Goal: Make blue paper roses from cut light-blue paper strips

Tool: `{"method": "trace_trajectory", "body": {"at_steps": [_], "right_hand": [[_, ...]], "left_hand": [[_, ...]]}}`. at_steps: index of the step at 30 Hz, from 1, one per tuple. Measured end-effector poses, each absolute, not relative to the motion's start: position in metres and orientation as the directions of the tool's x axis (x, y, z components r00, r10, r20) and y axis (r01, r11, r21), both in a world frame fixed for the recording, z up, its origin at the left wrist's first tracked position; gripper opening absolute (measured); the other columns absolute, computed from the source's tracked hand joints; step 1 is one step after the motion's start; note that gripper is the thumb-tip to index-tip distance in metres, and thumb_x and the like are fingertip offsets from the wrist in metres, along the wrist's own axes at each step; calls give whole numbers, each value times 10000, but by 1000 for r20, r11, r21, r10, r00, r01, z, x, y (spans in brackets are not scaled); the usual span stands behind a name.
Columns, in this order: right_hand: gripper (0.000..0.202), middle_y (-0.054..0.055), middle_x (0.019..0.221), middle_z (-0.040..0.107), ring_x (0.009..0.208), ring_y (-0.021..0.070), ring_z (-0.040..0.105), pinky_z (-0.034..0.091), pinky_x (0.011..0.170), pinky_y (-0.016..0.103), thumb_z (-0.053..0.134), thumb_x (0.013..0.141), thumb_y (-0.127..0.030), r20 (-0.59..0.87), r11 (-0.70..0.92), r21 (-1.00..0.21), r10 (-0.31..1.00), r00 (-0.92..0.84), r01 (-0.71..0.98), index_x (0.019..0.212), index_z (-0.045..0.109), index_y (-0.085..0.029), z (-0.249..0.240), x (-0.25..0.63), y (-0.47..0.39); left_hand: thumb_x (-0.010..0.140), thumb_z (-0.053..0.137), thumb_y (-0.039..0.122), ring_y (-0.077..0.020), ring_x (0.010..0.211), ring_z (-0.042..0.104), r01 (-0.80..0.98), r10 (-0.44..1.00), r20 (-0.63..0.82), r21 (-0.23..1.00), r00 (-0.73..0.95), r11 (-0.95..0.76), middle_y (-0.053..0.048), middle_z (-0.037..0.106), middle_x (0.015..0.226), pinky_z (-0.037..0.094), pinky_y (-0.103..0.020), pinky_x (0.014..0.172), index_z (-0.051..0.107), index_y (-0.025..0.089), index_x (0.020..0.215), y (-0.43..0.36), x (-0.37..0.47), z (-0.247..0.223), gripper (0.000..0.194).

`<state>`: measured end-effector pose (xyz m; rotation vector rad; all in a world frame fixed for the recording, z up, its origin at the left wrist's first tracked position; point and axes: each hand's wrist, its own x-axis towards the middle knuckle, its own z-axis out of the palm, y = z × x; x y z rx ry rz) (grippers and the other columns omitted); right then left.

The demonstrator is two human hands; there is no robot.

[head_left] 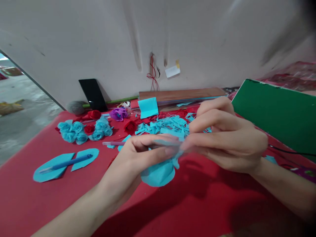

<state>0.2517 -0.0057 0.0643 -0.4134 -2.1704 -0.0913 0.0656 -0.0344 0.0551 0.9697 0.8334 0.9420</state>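
Between my two hands is a piece of light-blue crepe paper, cupped and gathered at its upper right edge. My left hand pinches it between thumb and fingers. My right hand is closed at the gathered edge, its fingertips blurred by motion. A purple pen sticks out left from behind my left hand; whether it is held or lies on the table is hidden. On the left, a blue pen rests across two rounded blue paper pieces.
Blue paper roses, a purple flower and red flowers lie on the red table. Blue scraps are heaped behind my hands. A phone leans against the wall; a green board stands right.
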Motion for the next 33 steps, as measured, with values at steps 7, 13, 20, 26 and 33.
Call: {"method": "trace_trajectory", "body": {"at_steps": [7, 13, 20, 26, 33], "right_hand": [[121, 13, 698, 569, 762, 161, 427, 404, 729, 338, 563, 803, -158, 785, 939, -88, 272, -557, 334, 730, 622, -234, 64, 249, -4], [108, 31, 712, 585, 785, 166, 425, 417, 738, 338, 573, 781, -133, 752, 927, -96, 306, -584, 362, 716, 637, -190, 64, 248, -4], [201, 35, 701, 579, 785, 170, 446, 416, 737, 336, 515, 826, -158, 725, 913, -52, 313, -614, 405, 675, 646, -175, 64, 244, -3], [205, 42, 724, 588, 807, 166, 428, 409, 757, 334, 511, 835, -180, 706, 904, -45, 331, -626, 426, 698, 661, -151, 61, 245, -2], [223, 34, 735, 596, 814, 170, 431, 401, 722, 339, 482, 852, -195, 674, 882, -29, 365, -643, 470, 705, 649, -175, 61, 245, -4]], "left_hand": [[639, 675, 104, -94, 674, 610, -126, 975, -62, 988, 213, 90, 6, 682, 772, 493, -134, 552, 717, 213, 604, -34, 67, 57, 122], [669, 664, 127, -110, 807, 571, 122, 977, 113, 983, 183, -136, 25, 633, 690, 465, -155, 657, 692, 229, 620, -31, 66, 56, 117], [655, 707, 262, -85, 715, 569, 368, 969, 211, 897, 128, -244, 60, 637, 769, 442, -128, 574, 650, 271, 752, -31, 59, 56, 113], [654, 696, 288, -91, 670, 530, 469, 968, 229, 848, 100, -249, 44, 613, 721, 408, -144, 536, 661, 243, 704, -31, 60, 61, 76], [658, 689, 261, -82, 644, 508, 491, 978, 208, 849, 27, -194, 54, 587, 731, 372, -155, 514, 663, 242, 717, -32, 62, 60, 66]]}}
